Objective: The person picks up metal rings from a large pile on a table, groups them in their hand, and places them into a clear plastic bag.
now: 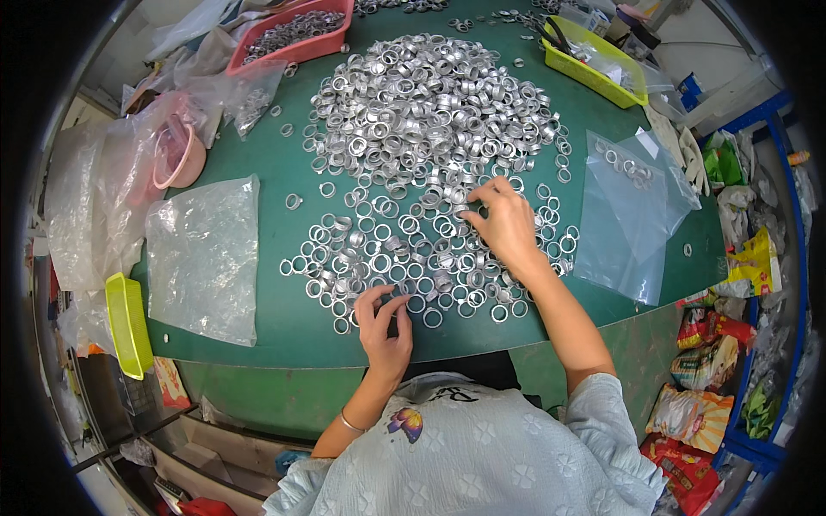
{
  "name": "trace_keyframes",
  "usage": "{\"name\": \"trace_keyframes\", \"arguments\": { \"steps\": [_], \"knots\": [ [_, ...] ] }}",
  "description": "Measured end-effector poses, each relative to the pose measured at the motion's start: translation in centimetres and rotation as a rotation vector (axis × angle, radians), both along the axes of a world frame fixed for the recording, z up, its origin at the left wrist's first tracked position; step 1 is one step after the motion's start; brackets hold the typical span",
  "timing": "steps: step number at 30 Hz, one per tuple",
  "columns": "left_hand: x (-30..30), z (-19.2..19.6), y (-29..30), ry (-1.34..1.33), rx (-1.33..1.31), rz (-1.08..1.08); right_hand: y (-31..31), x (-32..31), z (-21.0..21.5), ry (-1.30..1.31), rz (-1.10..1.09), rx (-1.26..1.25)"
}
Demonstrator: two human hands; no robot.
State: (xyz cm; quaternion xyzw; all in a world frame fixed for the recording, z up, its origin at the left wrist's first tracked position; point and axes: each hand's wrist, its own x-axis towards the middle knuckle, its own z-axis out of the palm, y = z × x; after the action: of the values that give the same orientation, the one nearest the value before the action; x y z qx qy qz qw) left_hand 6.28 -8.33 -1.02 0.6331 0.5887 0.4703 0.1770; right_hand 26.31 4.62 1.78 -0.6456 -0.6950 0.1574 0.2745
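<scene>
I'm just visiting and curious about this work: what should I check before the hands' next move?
1. Left hand near the spread rings: ok, at their near edge.
2. Right hand near rings: ok, at the spread's far side, below the big pile.
3. Ring held in either hand: cannot tell; too little shows at the fingertips.
4. Spread rings all apart: not ok; many touch or overlap.
5. Big pile away from the table's front edge: ok, farther back.
6. Right-side plastic bag holding rings: cannot tell; inside or on top.
</scene>
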Motion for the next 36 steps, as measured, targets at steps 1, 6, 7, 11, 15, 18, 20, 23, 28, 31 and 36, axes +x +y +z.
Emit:
{"name": "trace_keyframes", "arguments": {
  "steps": [1,6,7,11,15,18,20,23,28,31,36],
  "knots": [
    [0.0,-0.1,0.0,-0.004,0.001,-0.001,0.0,-0.3,0.0,-0.033,0.005,0.021],
    [0.2,0.1,0.1,-0.015,-0.008,-0.009,0.8,2.3,-1.7,0.231,0.158,0.302],
    [0.1,0.0,0.0,-0.024,-0.018,-0.003,-0.2,2.4,0.9,0.709,0.043,-0.244],
    [0.1,0.1,-0.1,-0.028,-0.028,-0.004,-3.5,6.3,0.5,1.876,0.096,-0.554],
    [0.2,0.2,-0.2,-0.012,-0.019,-0.014,-8.0,8.8,0.2,2.226,0.14,-0.401],
    [0.3,-0.2,-0.2,-0.001,0.016,-0.029,-11.3,10.6,0.0,2.366,0.17,-0.297],
    [0.1,-0.4,-0.2,-0.006,0.017,-0.032,-13.7,12.2,-0.6,2.308,0.028,-0.284],
    [0.2,0.2,-0.3,0.037,0.003,-0.053,-16.7,14.6,-1.5,2.123,-0.195,-0.361],
    [0.2,0.8,-0.5,0.074,-0.051,-0.046,-19.1,16.0,0.3,1.554,-0.547,-0.335],
    [0.3,0.7,-0.6,0.066,-0.043,-0.038,-18.9,16.6,1.4,1.146,-0.613,-0.283],
    [0.2,0.8,-0.6,0.078,-0.039,-0.037,-17.0,17.3,1.8,0.626,-0.464,-0.351]
  ]
}}
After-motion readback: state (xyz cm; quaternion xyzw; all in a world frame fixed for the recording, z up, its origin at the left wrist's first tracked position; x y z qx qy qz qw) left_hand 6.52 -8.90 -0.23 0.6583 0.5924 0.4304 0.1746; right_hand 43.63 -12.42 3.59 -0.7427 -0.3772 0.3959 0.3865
